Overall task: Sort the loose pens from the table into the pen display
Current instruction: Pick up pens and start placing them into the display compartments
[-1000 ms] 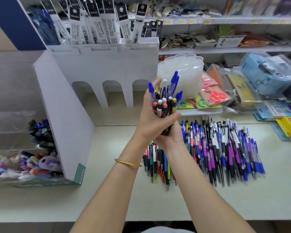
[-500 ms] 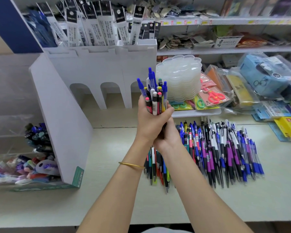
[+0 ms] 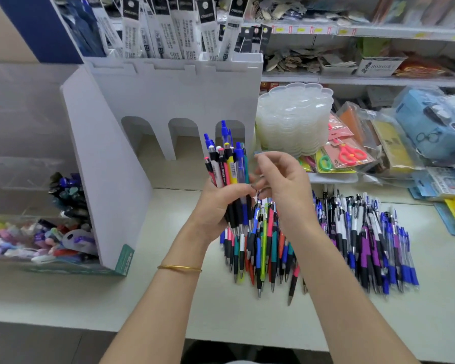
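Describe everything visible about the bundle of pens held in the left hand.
The bundle of pens is roughly a dozen plastic click pens held upright, clicker ends up, tips pointing down below the fist. Barrels are mixed: white, pink, yellow, clear blue, teal, with black grips lower down; one blue pen stands taller than the rest. The left hand wraps their middle. The right hand sits beside them, fingertips near the bundle; contact is unclear. They are raised above the table, in front of the white display.
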A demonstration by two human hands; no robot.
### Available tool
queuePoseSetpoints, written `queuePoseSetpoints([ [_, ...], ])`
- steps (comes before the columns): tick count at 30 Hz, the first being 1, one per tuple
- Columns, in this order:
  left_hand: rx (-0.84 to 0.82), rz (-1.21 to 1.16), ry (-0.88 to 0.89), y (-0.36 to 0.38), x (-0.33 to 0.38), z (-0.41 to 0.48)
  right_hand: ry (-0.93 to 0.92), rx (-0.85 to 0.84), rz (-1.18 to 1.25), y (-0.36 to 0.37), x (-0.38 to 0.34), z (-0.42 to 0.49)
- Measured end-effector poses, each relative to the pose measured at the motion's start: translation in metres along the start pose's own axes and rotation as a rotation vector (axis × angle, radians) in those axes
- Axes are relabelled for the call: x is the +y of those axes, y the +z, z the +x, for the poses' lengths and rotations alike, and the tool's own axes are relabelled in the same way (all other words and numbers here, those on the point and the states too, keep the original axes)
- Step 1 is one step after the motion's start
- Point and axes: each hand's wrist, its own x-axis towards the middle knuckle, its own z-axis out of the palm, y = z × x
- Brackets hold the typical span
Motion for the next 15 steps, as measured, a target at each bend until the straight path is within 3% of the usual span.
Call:
queuePoseSetpoints([
  [3, 0.053, -0.008, 0.004, -0.003, 0.000, -0.014, -0.149, -0.123, -0.274, 0.012, -0.008, -0.002],
  [5, 0.080, -0.037, 0.021, -0.007, 0.001, -0.024, -0.169, -0.166, -0.322, 0.019, -0.006, -0.005],
  [15, 0.363, -0.148, 0.003, -0.032, 0.006, -0.085, 0.082, -0.386, 0.043, 0.060, -0.002, -0.032],
])
